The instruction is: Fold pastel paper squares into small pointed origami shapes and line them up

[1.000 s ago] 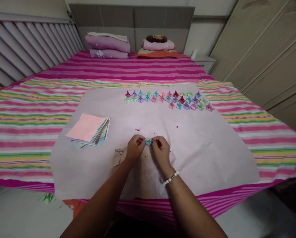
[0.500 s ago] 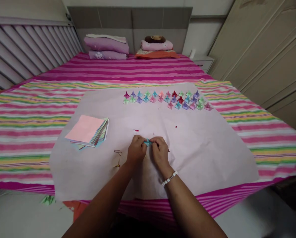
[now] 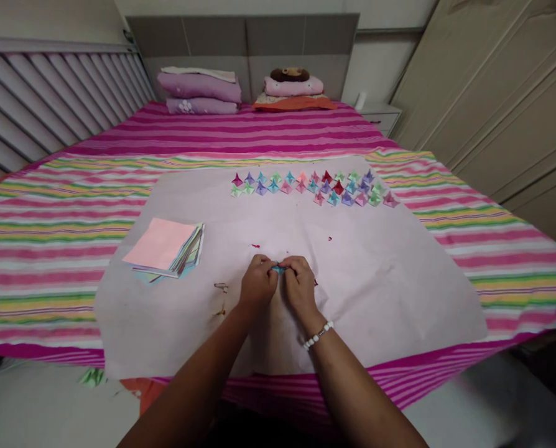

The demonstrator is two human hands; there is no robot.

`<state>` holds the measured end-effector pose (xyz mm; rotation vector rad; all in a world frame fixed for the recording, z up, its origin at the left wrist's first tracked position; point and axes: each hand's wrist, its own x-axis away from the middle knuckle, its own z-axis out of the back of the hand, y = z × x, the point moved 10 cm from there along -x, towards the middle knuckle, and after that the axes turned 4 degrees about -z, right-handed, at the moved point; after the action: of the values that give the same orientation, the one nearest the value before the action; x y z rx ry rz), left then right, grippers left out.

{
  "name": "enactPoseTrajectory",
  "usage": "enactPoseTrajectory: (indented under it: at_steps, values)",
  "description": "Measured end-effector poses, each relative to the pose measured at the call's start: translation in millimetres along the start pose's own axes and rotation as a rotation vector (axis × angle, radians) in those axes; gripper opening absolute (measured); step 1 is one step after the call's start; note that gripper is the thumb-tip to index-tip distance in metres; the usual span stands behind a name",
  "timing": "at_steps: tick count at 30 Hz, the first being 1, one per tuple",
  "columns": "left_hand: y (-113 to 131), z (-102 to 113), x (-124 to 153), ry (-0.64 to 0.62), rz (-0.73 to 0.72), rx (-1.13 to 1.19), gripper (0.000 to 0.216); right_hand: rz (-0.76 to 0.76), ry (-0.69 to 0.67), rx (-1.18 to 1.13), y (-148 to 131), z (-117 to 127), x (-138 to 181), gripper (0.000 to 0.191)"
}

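Note:
My left hand [image 3: 258, 284] and my right hand [image 3: 299, 284] meet over a big pale pink sheet [image 3: 399, 280] spread on the bed. Both pinch a small folded blue paper piece [image 3: 278, 269], which shows only as a sliver between the fingertips. A white bead bracelet [image 3: 319, 334] circles my right wrist. To the left of my hands lies a stack of coloured paper squares [image 3: 163, 249], a pink one on top. Farther back, several small folded paper shapes [image 3: 313, 186] in many colours stand in rows.
The bed carries a pink, green and yellow striped cover [image 3: 49, 211]. Folded pillows [image 3: 198, 87] and blankets [image 3: 294, 90] lie by the headboard. A wardrobe [image 3: 506, 93] stands on the right. A green paper scrap [image 3: 90, 375] lies on the floor at the left.
My hands have closed in on each other, so the blue piece is now almost hidden between the fingers. Nothing else on the sheet has moved.

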<state>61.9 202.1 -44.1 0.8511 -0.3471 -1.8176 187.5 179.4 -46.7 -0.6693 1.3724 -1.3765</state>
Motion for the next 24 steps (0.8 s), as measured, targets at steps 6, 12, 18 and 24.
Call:
enactPoseTrajectory:
  at_steps: [6, 12, 18, 24]
  values:
    - [0.7, -3.5, 2.3, -0.065, 0.029, -0.086, 0.019, 0.005, -0.001, -0.001, -2.5, -0.3, 0.4, 0.021]
    - [-2.5, -6.3, 3.4, -0.088, 0.024, -0.11, 0.023, -0.01, 0.006, 0.015, -0.6, -0.7, -0.1, 0.021]
    - [-5.5, -7.1, 2.1, -0.083, -0.001, 0.0, 0.023, 0.028, -0.004, 0.033, -1.4, -3.0, 0.2, 0.02]
    - [-6.0, 1.5, -4.7, -0.025, -0.058, 0.164, 0.023, 0.085, -0.046, 0.086, -8.4, -4.9, 6.7, 0.025]
